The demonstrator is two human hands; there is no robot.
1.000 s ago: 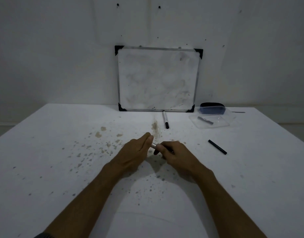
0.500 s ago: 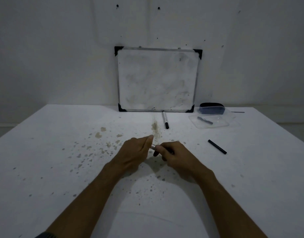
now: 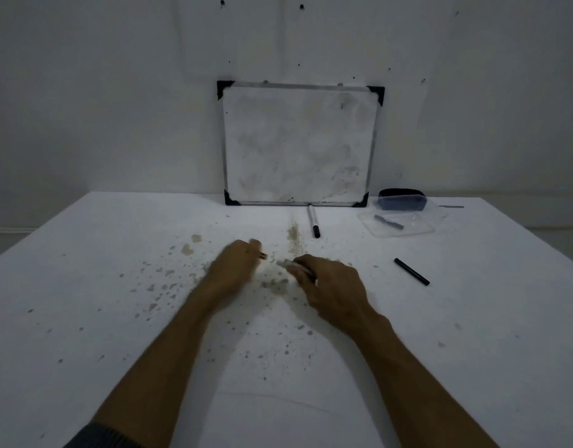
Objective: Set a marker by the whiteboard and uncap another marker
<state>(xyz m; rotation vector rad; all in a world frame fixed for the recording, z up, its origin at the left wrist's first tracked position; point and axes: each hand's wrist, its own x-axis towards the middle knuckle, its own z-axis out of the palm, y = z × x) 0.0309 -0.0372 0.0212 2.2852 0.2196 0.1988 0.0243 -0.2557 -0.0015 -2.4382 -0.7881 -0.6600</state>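
While the large white, stain-speckled table [image 3: 84,286] carries everything, a smudged white metal-framed whiteboard [image 3: 298,143] leans at its far edge, wiped of writing, with a clear plastic tray [image 3: 404,223] toward the far right corner. Near the table's middle the right hand [image 3: 330,286] grips a pale marker barrel [image 3: 286,264], and the left hand [image 3: 235,265] pinches what seems its small dark cap [image 3: 262,255], just apart: uncapping looks done, writing not begun. No label is readable.

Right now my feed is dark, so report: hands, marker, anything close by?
Left hand grips the cap. Right hand grips the marker. Cap off, parts apart. Nothing between them.
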